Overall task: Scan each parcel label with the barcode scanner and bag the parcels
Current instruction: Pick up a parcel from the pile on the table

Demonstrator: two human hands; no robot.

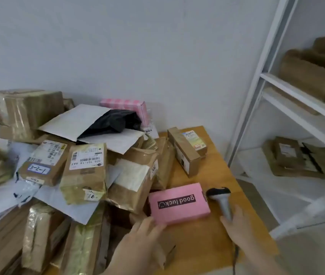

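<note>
Left hand [137, 241] touching pink parcel [179, 203], right hand [239, 225] holding scanner [220, 199], heap [86, 165] adjacent

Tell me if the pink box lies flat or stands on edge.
Flat: the pink box rests on the table with its broad printed face up, "good luck" reading upside down from the camera.
</note>
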